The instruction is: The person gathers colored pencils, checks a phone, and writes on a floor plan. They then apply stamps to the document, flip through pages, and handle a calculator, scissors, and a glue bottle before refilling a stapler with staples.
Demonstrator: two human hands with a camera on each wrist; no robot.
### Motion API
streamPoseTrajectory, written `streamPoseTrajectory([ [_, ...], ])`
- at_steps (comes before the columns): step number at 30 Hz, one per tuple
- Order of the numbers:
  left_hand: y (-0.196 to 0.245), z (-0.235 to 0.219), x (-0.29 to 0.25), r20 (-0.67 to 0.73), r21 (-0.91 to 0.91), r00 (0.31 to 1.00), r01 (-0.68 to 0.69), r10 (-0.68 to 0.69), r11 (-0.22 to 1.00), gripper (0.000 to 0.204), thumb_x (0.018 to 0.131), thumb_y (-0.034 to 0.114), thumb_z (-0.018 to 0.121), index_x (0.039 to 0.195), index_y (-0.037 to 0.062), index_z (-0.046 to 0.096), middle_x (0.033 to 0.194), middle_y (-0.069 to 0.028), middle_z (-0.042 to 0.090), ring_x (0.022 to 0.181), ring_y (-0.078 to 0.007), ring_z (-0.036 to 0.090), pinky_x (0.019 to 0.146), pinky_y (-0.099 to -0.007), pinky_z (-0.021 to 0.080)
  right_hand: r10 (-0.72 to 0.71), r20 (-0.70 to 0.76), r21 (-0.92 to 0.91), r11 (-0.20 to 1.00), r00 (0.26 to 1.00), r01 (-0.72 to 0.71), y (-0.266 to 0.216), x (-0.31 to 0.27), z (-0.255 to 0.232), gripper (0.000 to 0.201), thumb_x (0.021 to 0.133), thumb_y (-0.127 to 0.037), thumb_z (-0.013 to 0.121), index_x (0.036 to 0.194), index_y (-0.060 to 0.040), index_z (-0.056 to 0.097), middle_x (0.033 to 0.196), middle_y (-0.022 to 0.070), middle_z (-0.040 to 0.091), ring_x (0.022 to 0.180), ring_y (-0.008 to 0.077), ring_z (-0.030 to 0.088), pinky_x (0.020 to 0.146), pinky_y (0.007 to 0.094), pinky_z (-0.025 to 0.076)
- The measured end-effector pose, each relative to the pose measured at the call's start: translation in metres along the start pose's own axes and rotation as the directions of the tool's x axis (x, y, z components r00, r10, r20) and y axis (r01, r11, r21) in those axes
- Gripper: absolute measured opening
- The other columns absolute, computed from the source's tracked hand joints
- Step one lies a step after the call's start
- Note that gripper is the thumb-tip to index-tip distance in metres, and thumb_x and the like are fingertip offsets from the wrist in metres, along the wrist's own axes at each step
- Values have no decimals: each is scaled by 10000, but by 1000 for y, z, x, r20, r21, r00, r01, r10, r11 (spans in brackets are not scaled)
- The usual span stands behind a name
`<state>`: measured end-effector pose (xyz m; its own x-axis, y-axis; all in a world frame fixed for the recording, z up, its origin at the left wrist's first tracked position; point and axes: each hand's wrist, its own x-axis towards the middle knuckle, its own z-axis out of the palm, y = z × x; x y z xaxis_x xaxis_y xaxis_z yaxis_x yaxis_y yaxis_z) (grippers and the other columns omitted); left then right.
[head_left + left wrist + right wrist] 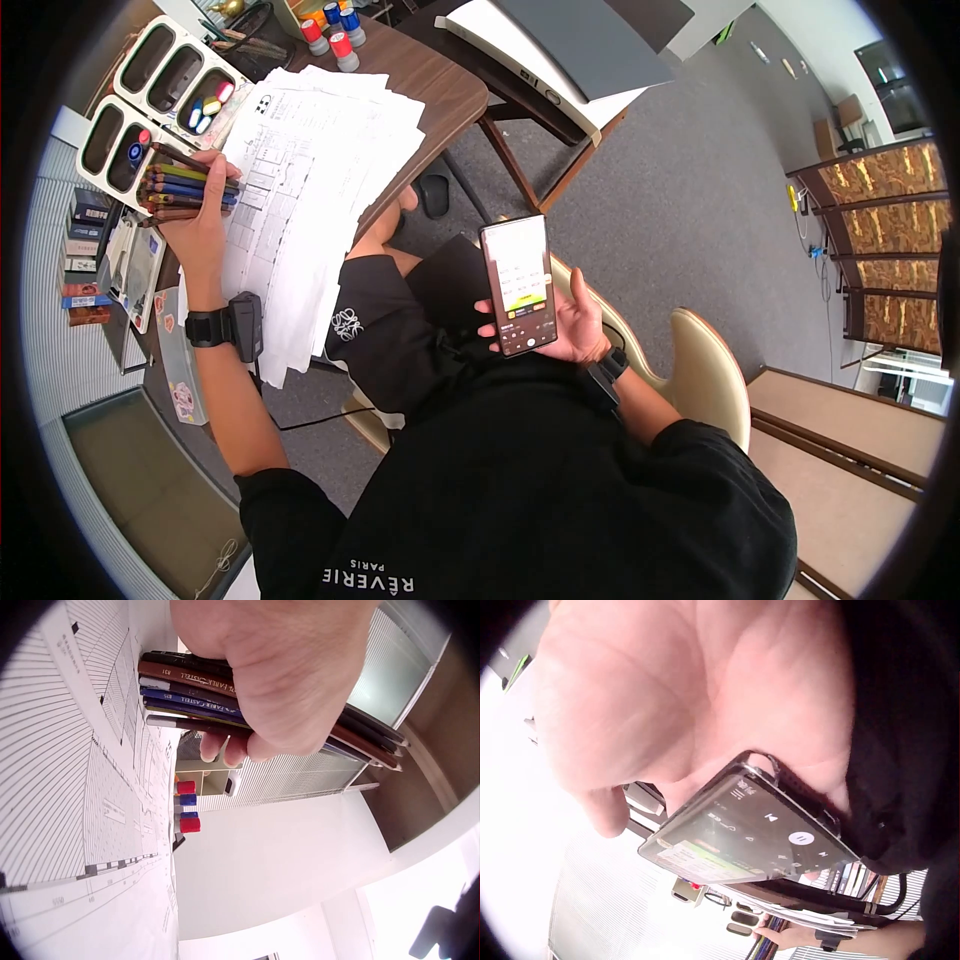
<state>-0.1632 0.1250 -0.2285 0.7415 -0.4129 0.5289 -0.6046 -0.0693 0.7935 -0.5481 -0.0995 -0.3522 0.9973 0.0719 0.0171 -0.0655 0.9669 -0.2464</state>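
Note:
In the head view my left hand grips a bundle of coloured pencils just over the printed sheets on the desk. The left wrist view shows the pencils side by side, in brown, blue and dark barrels, with the fingers curled round them and the pencil ends right at the paper. Away from the desk, over my lap, my right hand holds a smartphone from beneath, its fingertips wrapped round the far edge. The phone's screen is lit and faces up, with playback buttons near one end.
A stack of printed drawings covers the desk. Beyond the left hand stands a white compartment organizer with small coloured items. Red and blue capped bottles stand at the back. A cream chair is by my right arm.

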Motion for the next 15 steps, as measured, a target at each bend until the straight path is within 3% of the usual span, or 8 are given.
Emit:
streamPoseTrajectory([
  [6, 3, 0, 0, -4, 8, 1000, 9, -8, 1000, 132, 970, 140, 677, 1015, 15, 679, 845, -22, 691, 788, -82, 649, 713, -220, 486, 30, -192, 17, 999, 981, -27, 1, -2, -10, 816, 1005, -678, 202, 1572, -96, 274, 1522, 304, 373, 1284, 448, 520, 1088, 621, 391],
  [15, 4, -2, 0, 14, 22, 999, 36, -36, 999, 104, 970, 101, 657, 1007, 7, 635, 861, -36, 676, 810, -101, 644, 777, -250, 511, 3, -269, 52, 999, 963, 12, -6, -6, -10, 687, 1056, -564, 235, 1528, -81, 359, 1404, 273, 510, 1164, 390, 603, 1054, 616, 431],
])
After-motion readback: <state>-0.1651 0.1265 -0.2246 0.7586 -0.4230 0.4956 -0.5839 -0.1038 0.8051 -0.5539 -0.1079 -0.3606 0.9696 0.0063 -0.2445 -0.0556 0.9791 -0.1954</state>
